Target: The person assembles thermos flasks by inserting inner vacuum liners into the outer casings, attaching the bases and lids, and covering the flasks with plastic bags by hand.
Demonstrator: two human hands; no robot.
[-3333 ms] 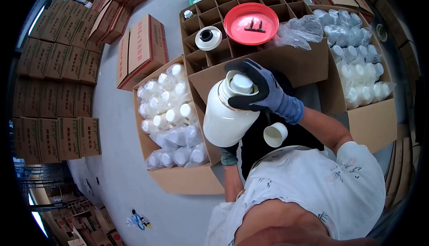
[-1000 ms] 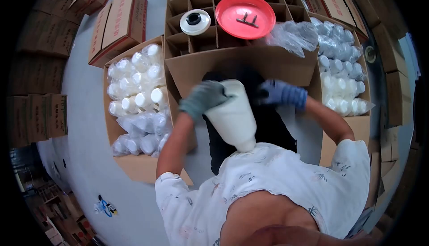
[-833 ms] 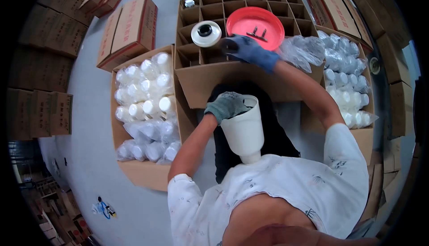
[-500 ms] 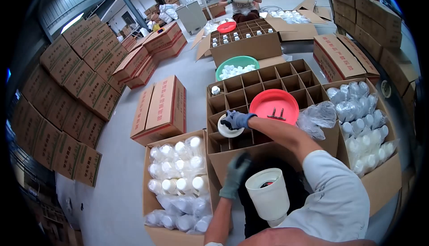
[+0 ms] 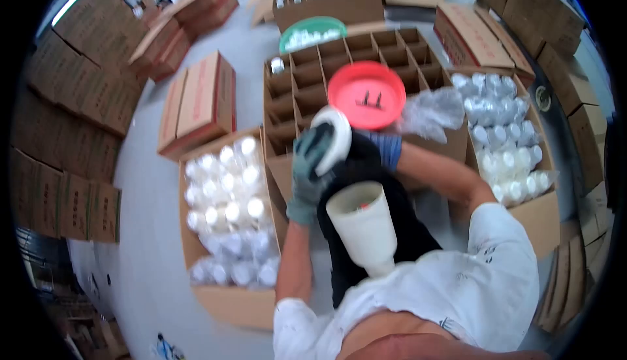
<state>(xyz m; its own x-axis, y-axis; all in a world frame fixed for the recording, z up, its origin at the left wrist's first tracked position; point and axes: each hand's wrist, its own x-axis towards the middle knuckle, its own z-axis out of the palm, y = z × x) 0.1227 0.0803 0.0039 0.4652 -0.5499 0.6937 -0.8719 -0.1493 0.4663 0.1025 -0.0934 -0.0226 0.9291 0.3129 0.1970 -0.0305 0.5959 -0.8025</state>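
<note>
A white round lid (image 5: 336, 139) is tilted up between my hands, just beyond my lap. My left hand (image 5: 307, 174), in a grey-green glove with dark fingers, is closed on its left side. At its right side is my right hand (image 5: 379, 151), in a blue-grey glove; its dark fingers blur into the trousers but appear closed on the lid. Between my thighs a large white plastic container (image 5: 366, 226) stands tilted, wide open end up, with something small and reddish inside. A divided carton (image 5: 281, 164) lies ahead, holding one white-capped bottle (image 5: 277, 66) in its far left corner.
On the dividers rest a red plate (image 5: 366, 112) with small dark metal pieces and a crumpled clear bag (image 5: 431, 113). Cartons of wrapped white-capped bottles flank me at left (image 5: 189, 242) and right (image 5: 545, 213). A green basin (image 5: 282, 43) with white pieces stands beyond.
The white lid has come off the carton's dividers towards me with my right hand. My left hand has moved up onto it. The view has tilted down, and the co-worker has left the frame.
</note>
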